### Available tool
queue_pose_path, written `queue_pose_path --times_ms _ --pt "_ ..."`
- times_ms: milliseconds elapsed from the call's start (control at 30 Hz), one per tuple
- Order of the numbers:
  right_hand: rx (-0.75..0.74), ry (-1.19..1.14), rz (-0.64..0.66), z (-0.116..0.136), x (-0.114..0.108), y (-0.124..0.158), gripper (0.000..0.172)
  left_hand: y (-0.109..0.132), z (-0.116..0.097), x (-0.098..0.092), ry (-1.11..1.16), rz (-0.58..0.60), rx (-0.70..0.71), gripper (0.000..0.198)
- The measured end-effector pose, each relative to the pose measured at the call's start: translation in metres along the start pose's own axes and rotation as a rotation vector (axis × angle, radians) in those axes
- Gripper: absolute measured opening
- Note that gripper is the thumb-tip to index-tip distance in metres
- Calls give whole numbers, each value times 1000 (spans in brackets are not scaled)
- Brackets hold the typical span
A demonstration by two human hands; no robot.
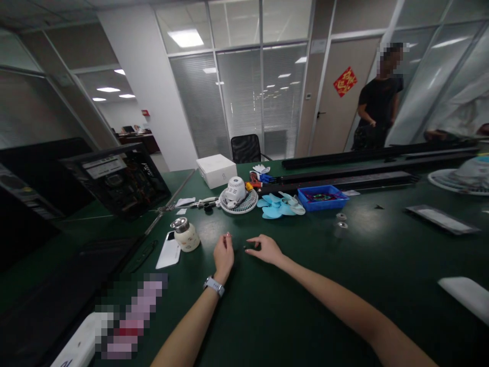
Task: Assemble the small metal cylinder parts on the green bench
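My left hand (223,255), with a watch (214,286) on its wrist, is closed over the table, thumb and fingers pressed together. Whether something small sits in that pinch I cannot make out. To its right is my right hand (266,249), its thumb and index finger apart. A tiny dark piece (245,247) shows by the right thumb's tip, too small to name. Left of my left hand stand a cream jar with a metal lid (186,235) and a white phone (168,252). Ahead are blue fan blades (278,206) and a white fan part with a grille (237,196).
On the green table (305,316) a blue tray (323,199) holds small coloured items. A white box (216,171) and long black bars (344,178) lie at the back. Small metal cylinders (341,224) stand right. A person (379,104) stands near the door.
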State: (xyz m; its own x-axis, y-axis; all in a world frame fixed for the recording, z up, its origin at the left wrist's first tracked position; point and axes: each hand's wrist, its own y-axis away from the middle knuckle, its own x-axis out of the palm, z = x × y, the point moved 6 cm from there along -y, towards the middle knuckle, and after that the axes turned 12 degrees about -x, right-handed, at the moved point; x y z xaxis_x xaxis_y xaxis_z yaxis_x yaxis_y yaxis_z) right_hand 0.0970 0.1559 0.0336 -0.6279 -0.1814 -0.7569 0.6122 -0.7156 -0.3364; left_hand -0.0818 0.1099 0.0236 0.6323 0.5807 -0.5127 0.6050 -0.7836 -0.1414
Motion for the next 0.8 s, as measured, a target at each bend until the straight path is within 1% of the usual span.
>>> queue_pose_path --times_ms 33,100,167,200,233,267,300,333,400,433,500,533,567,600,633,733,800 --pt "14 25 -12 0 9 -4 39 0 0 0 0 1 -1 46" --pt "26 75 -38 2 18 -9 30 0 1 1 -4 2 -7 45" --pt "14 82 -49 3 17 -10 22 -1 2 2 -8 5 -9 44" --pt "4 64 -55 3 11 -8 21 -1 2 2 -8 3 -8 44" --pt "-5 37 -69 1 0 -4 22 -1 2 1 -9 1 -5 44" --pt "-11 16 -98 -3 -16 1 24 -1 2 1 -10 1 -3 45" --pt "-12 20 -146 -9 -38 7 26 -1 2 1 -11 2 -2 45" --pt "-7 42 -206 -18 -65 15 29 -1 2 2 -14 4 -4 45" --pt "30 194 -367 -41 -129 35 32 -1 1 2 -21 13 -7 44" --pt "69 240 -420 -56 -160 46 35 -1 1 2 -22 17 -9 43" --pt "186 335 -528 -89 -214 70 39 -1 1 3 -21 22 -9 43" --pt "270 387 -560 -106 -234 82 39 -1 1 3 -20 23 -10 43" --pt "353 436 -569 -122 -248 93 39 -1 1 3 -20 25 -13 44" --pt "430 478 -554 -137 -257 102 39 -2 1 4 -22 25 -15 45" --pt "495 509 -520 -150 -261 109 38 -2 2 4 -26 26 -15 45" --pt "609 545 -400 -180 -255 121 35 -2 2 5 -38 33 -19 47" --pt "639 550 -377 -191 -250 123 35 -2 2 5 -40 39 -23 47"
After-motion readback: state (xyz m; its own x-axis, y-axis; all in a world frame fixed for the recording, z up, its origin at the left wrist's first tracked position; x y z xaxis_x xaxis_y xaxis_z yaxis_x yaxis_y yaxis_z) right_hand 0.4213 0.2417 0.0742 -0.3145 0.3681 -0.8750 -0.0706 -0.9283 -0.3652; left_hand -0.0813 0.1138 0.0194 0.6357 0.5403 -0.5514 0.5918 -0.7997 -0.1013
